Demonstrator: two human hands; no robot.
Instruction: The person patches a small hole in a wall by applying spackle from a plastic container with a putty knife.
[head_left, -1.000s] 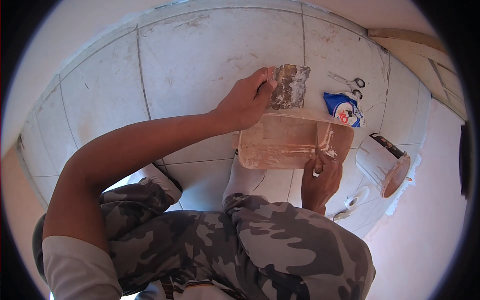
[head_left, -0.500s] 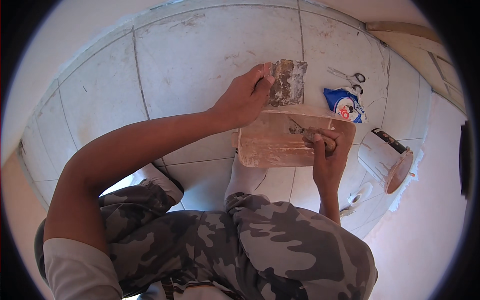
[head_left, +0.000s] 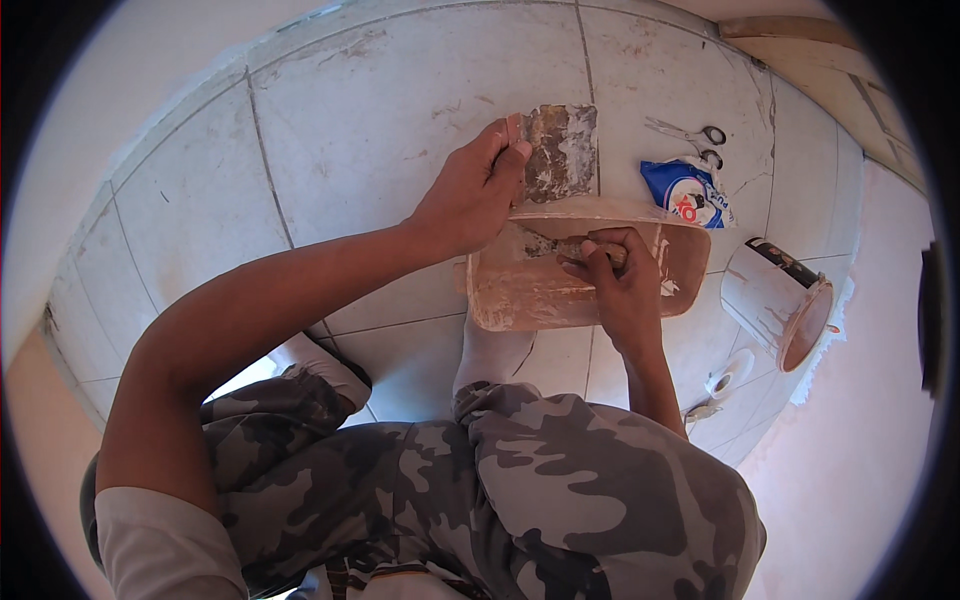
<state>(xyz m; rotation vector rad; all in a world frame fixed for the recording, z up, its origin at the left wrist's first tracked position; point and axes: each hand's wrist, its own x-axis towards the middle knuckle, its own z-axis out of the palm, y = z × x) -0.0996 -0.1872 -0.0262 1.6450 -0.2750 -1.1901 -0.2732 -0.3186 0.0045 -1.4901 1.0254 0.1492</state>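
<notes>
My left hand [head_left: 475, 185] grips a wide putty knife [head_left: 562, 150] by its reddish edge. Its flat, stained blade carries whitish smears and stands just beyond the far rim of a plastic tub [head_left: 520, 312]. Inside the tub my right hand [head_left: 628, 290] is closed round the handle of a smaller putty knife [head_left: 604, 254]. That blade points left, close to the tub's far wall, and its tip is hard to make out. Pale reddish paste coats the tub's walls.
Scissors [head_left: 690, 138] with black handles lie on the tiled floor [head_left: 380, 130] beyond a crumpled blue and white packet [head_left: 685, 195]. To the right, a smeared white bucket [head_left: 765, 298] lies tipped. A roll of tape [head_left: 728, 373] is near the wall. My legs [head_left: 580, 470] are close below the tub.
My right hand has slid left inside the tub with the small putty knife. The left hand and wide putty knife appear slightly farther up and left; the whole view has also shifted a little.
</notes>
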